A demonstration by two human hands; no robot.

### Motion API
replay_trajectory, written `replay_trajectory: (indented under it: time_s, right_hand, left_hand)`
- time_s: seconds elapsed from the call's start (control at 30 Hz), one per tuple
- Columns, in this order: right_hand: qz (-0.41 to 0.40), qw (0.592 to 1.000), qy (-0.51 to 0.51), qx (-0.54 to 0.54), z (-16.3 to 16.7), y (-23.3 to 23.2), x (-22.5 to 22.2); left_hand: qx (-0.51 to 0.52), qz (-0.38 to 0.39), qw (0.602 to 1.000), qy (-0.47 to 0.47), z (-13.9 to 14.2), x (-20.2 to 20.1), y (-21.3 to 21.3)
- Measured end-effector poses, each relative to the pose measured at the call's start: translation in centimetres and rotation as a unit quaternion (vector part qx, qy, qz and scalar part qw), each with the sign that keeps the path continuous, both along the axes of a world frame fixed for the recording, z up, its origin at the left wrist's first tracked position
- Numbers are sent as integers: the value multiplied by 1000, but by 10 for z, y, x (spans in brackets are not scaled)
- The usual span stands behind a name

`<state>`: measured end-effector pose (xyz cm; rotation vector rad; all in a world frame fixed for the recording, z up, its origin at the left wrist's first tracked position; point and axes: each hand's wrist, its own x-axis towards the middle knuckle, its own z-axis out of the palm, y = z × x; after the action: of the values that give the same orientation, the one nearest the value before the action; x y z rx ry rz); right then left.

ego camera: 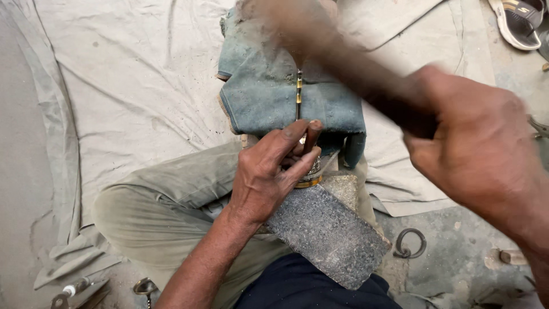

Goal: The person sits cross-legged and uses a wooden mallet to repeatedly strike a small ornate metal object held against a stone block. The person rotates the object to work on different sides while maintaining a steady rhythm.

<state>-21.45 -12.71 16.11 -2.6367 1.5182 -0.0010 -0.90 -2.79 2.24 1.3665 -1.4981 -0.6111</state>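
My left hand [273, 171] grips a short dark punch rod [311, 136] upright over a small brass ring piece [309, 179] that rests on the top end of a grey stone block [329, 232]. My right hand [477, 143] is closed on a dark wooden handle [366, 74] that blurs up and to the left, its head smeared by motion near the top edge. Behind the rod lies a folded dusty blue cloth [269, 86] with a thin brass-banded rod [298, 94] lying on it.
A beige sheet [137, 86] covers the floor. My olive trouser leg [166, 200] is bent under the block. A metal ring [410, 243] lies on the concrete at right, a sandal [517, 23] at top right, small tools [80, 289] at bottom left.
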Motion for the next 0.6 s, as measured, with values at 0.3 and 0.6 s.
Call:
replay_trajectory:
  time_s: [0.3,0.6]
  right_hand:
    - [26,994,110,8,5,0,9]
    - [36,997,-71,1,0,-1,4]
  left_hand:
    - [9,-8,1000,13,4,2,-1]
    - [7,-20,1000,-4,11,3,-5]
